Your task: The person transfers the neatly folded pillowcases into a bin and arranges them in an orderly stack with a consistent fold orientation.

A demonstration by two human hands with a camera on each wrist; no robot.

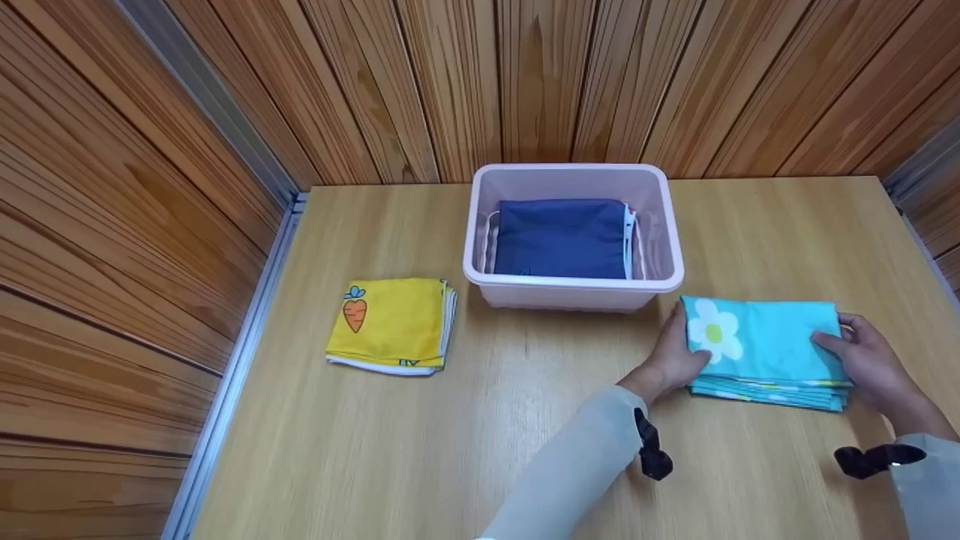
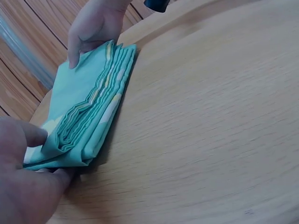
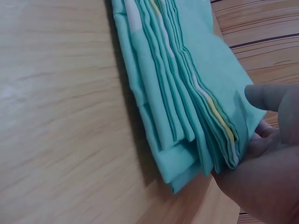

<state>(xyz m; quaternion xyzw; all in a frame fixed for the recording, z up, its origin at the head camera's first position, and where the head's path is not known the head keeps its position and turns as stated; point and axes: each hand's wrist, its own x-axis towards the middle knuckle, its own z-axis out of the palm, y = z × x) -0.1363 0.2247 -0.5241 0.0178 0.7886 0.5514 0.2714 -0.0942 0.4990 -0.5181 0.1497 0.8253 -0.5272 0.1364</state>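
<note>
A folded turquoise cloth (image 1: 780,341) with a white flower at its left lies in many layers at the right of the table. My left hand (image 1: 671,352) grips its left side, thumb on top and fingers under the edge. On the opposite side my right hand (image 1: 877,367) pinches the right edge, its thumb (image 3: 266,97) over the top layer. In the left wrist view the layered front edge of the cloth (image 2: 93,102) faces the camera, with fingers tucked beneath the near corner.
A pale pink plastic bin (image 1: 574,294) stands at the back middle, with a folded navy cloth (image 1: 562,236) inside. Left of it lies a folded yellow cloth (image 1: 397,319) with a carrot print. Wood-plank walls (image 1: 525,82) border the table (image 1: 450,450) at the back and sides.
</note>
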